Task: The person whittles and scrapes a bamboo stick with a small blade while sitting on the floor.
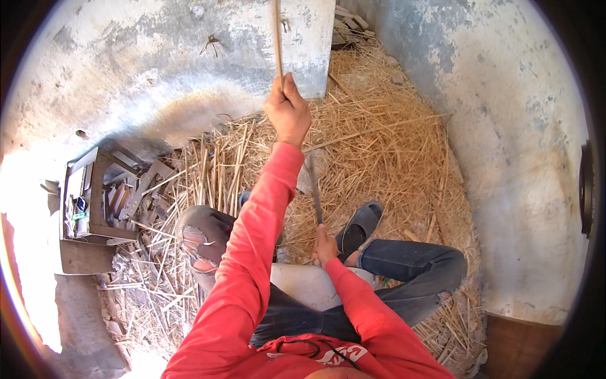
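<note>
My left hand [288, 112] is raised ahead of me at full reach, its fingers closed round a long thin bamboo strip [276, 38]. The strip runs up past the picture's top edge. Lower down, close to my lap, my right hand [325, 245] grips the handle of a long, narrow, dark-bladed knife [314, 186]. Its blade points away from me, over the shavings, apart from the strip in my left hand. Between my bent legs is a pale, rounded, smooth object [306, 284], partly covered by my right forearm.
Bamboo shavings [385, 145] cover much of the floor. Longer split strips [205, 170] lie to the left, beside a small wooden stand [95, 196] with small items on it. Weathered walls [505, 126] rise ahead and to the right. A dark sandal [361, 228] is on my right foot.
</note>
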The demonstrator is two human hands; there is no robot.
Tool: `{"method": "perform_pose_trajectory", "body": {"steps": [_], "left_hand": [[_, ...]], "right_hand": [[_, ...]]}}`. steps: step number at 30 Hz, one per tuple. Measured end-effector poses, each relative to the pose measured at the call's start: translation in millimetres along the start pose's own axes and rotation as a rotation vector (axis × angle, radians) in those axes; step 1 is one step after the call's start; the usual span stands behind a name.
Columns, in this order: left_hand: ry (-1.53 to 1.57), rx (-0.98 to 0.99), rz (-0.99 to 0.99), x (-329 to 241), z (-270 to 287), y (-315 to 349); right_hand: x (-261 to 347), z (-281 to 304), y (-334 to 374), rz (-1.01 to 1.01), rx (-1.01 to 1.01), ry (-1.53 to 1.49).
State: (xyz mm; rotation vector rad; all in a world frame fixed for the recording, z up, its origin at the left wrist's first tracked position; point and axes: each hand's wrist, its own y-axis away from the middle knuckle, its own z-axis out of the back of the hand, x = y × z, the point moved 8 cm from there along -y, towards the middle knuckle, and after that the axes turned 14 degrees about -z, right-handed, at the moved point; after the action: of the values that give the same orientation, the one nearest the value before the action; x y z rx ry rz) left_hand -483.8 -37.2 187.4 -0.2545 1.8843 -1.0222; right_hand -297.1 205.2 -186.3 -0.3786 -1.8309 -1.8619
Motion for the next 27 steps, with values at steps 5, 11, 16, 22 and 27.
{"method": "perform_pose_trajectory", "body": {"steps": [5,11,16,22,27], "left_hand": [[-0.020,-0.075,-0.021,3,33,-7],[0.027,0.024,-0.018,-3,-3,-1],[-0.016,-0.025,-0.056,-5,-4,-7],[-0.023,-0.034,-0.053,-3,1,-14],[0.089,0.024,0.012,17,-6,-11]], "right_hand": [[43,13,17,0.140,-0.126,-0.068],[56,26,27,0.631,-0.349,0.131],[73,2,31,-0.021,0.013,-0.128],[125,15,68,0.697,-0.168,-0.165],[15,1,-10,-0.098,-0.011,-0.037]]}}
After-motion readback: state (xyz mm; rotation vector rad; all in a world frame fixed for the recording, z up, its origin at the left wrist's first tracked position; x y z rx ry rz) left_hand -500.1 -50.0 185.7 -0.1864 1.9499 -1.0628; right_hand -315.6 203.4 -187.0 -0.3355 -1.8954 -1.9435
